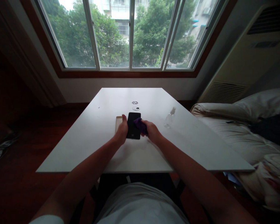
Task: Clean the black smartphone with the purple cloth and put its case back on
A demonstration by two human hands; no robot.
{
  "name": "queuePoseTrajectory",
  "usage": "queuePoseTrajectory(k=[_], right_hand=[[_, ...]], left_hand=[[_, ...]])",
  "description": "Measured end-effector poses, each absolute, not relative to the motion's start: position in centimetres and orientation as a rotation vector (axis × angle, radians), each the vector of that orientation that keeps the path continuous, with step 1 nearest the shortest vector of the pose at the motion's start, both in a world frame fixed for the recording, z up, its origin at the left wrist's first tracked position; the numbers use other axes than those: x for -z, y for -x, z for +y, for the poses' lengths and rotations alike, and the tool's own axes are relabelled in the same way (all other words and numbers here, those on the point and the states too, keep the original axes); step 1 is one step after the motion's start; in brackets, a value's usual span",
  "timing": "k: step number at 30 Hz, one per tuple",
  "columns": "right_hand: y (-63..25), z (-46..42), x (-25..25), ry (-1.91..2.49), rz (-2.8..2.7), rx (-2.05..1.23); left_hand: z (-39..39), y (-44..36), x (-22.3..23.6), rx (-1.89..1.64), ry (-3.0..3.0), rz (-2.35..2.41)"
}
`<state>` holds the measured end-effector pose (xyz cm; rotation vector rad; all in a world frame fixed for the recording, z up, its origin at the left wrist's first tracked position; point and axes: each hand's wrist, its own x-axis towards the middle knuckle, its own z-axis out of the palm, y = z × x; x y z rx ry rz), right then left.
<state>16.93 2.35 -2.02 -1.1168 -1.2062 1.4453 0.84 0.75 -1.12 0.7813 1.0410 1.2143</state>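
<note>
My left hand grips the left edge of a small black tablet, its thumb pointing up along the side. The tablet's dark, flat face is turned toward me above the white table. In my right hand is a bunched purple cloth, which lies against the right part of the tablet's face. Partly hidden behind my left hand, a beige case-like flat piece lies on the table. To the right of my right hand stands a clear spray bottle.
Two small round items, a dark-outlined ring shape and a white disc-like piece, lie beyond the tablet on the white table. A cushioned seat is at the right. A window faces me past the far edge.
</note>
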Motion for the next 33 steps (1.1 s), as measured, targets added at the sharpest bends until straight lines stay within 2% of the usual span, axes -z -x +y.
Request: queuePoseTrajectory(k=[5, 10, 20, 26, 33], right_hand=[[-18.3, 3.7, 2.1, 1.165, -0.898, -1.275], [-19.7, 4.2, 2.2, 1.23, -0.853, -1.072], [-18.0, 2.9, 2.3, 1.147, -1.329, -0.898], [-17.7, 2.1, 2.0, 1.082, -1.693, -0.539], [-17.6, 1.2, 1.8, 1.034, -1.833, -1.144]], left_hand=[[0.6, -0.4, 0.3, -1.261, -0.673, 1.014], [0.6, -0.3, 0.3, -1.25, -0.663, 0.993], [0.5, -0.8, 0.4, -1.148, -0.663, 1.051], [0.6, -0.7, 0.8, -1.213, -0.746, 1.049], [0.6, -0.1, 0.6, -1.311, -0.795, 1.097]])
